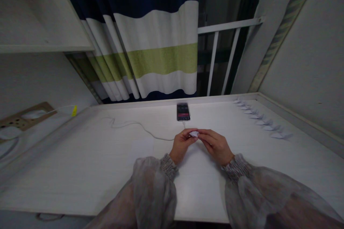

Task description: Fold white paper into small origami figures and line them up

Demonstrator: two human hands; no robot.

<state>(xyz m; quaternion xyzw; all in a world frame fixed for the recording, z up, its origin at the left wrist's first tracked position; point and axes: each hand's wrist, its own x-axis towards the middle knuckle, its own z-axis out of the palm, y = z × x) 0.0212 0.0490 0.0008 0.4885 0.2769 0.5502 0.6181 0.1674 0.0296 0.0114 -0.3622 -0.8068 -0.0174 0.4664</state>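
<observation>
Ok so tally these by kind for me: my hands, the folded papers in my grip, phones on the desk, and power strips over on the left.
Hands: 2, the left hand and the right hand
Held paper: 1, a small white folded paper
Phones: 1 phone
Power strips: 1 brown power strip
Total: 5

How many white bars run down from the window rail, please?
2: the left bar beside the curtain, the right bar farther from it. More may be hidden behind the curtain.

Matt paper piece [194, 134]; sheer cloth sleeves [154, 179]; smooth desk [80, 164]; cloth curtain [161, 61].
</observation>
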